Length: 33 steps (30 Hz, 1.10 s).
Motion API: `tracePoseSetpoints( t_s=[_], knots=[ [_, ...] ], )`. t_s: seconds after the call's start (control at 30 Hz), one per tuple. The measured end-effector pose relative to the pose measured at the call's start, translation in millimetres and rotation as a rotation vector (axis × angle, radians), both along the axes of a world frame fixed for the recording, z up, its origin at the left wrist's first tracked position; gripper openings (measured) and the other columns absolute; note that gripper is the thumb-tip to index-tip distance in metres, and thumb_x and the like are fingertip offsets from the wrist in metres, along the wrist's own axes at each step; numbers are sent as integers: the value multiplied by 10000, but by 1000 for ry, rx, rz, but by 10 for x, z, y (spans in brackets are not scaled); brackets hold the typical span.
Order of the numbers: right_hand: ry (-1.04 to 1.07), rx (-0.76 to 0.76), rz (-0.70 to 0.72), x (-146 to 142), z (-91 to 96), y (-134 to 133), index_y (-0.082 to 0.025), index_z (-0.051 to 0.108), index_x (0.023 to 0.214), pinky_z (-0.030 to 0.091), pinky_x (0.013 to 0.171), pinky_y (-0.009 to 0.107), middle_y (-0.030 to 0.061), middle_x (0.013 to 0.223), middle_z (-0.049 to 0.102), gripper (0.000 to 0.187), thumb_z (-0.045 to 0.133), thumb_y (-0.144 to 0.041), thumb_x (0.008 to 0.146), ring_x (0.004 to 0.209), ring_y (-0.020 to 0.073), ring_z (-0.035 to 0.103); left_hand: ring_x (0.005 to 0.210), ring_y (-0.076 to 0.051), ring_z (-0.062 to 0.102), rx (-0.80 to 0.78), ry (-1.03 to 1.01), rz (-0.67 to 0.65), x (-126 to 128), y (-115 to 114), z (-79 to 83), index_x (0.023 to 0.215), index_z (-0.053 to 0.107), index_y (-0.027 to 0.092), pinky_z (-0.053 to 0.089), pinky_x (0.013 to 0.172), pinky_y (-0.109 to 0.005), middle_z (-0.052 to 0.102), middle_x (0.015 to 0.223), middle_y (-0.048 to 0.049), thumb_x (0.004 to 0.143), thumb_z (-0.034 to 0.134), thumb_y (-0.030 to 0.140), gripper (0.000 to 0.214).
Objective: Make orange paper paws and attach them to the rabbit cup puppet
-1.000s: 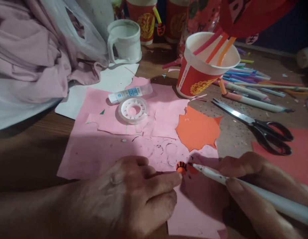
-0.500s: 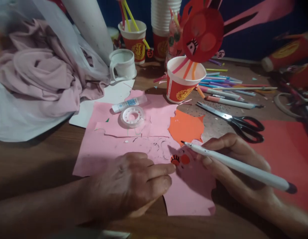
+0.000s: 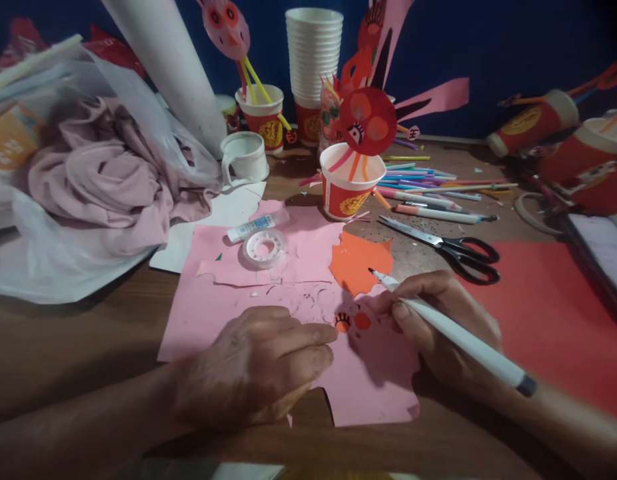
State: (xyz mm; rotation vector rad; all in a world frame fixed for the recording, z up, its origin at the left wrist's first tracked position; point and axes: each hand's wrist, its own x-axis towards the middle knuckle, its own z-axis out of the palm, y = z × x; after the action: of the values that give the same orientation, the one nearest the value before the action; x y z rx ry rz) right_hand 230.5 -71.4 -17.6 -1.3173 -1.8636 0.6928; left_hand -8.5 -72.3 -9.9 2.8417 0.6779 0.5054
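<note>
In my right hand (image 3: 438,320), a white marker (image 3: 453,333) is gripped between thumb and fingers. Its dark tip points up and left over an orange paper scrap (image 3: 356,260), and I cannot tell if it touches. My left hand (image 3: 268,360) rests on pink paper (image 3: 373,393), fingers stretched toward the right. Its index fingertip is at the edge of a small orange circle with drawn black lashes (image 3: 342,324). Beside that lies a plain orange circle (image 3: 362,321). Faint black marks show on the pink paper above my left hand.
A tape roll (image 3: 263,249) and glue stick (image 3: 258,225) lie on the paper. Scissors (image 3: 443,248), several pens (image 3: 438,210) and red paper (image 3: 558,307) are at right. Behind stand a decorated paper cup (image 3: 351,183), stacked cups (image 3: 313,60) and a mug (image 3: 246,159). A phone (image 3: 601,253) lies far right.
The camera view has shifted, showing more of the table's back. The marker tip has moved slightly up from near the orange scrap's lower edge to over it. My left hand stays on the paper.
</note>
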Motion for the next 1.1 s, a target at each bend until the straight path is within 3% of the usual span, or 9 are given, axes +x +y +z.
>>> tracePoseSetpoints(
  t_s=[0.1,0.33,0.5,0.73,1.1],
  knots=[
    [-70,41,93,10,-16,8,-253,494,902,535,536,262,-1,762,697,175,549,-142,778,683,180,685,728,-145,612,26,-38,-38,2,-4,11,921,560,152,459,585,-264,654,1063,-62,765,387,104,238],
    [-44,-9,96,4,26,17,-267,486,908,539,568,285,7,798,697,158,541,-173,793,710,187,681,587,-125,563,-14,141,-87,100,-33,82,993,551,136,422,474,-253,608,1149,-86,712,427,45,320],
    [-98,43,68,-30,62,23,-271,485,877,531,535,269,-21,741,689,103,533,-207,811,599,158,668,563,-123,543,19,101,-19,76,-31,15,939,573,145,408,469,-258,627,1109,-80,735,417,55,272],
    [-151,72,69,-7,15,8,-259,471,895,512,517,249,-19,746,689,139,533,-180,799,652,160,673,582,-118,563,57,76,29,62,10,-11,899,588,164,417,497,-258,654,1051,-50,775,401,67,245],
    [-180,101,55,-23,43,5,-243,465,869,483,490,232,-32,683,672,95,524,-204,806,576,142,650,608,-119,552,62,21,-27,47,-9,-25,874,568,159,407,521,-251,651,1062,-60,762,424,102,191]
  ],
)
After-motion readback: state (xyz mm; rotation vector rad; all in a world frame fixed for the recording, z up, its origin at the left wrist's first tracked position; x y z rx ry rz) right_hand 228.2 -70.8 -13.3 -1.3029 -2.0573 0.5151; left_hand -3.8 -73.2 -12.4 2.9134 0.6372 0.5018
